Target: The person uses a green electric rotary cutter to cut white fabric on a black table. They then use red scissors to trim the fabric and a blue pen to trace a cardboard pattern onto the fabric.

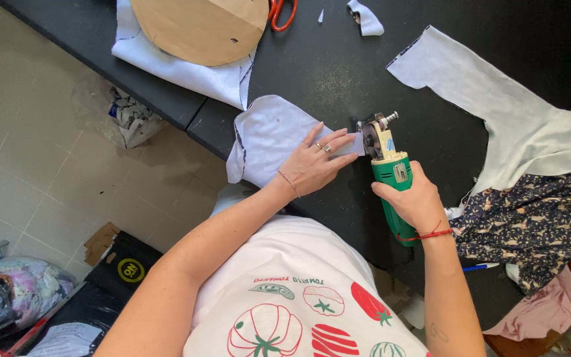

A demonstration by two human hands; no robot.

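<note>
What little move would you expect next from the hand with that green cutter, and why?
Probably a short push of the green rotary cutter forward along the white fabric piece. The right hand grips its body, the blade sits at the fabric's edge, and the left hand presses the fabric flat on the black table.

The green cutter (396, 192) at 3 o'clock looks glossy plastic with a metal head. White cloth (269, 135) lies matt on the smooth black table (338, 73).

round yellow label (131, 270) on black floor pkg (117, 261).
</note>
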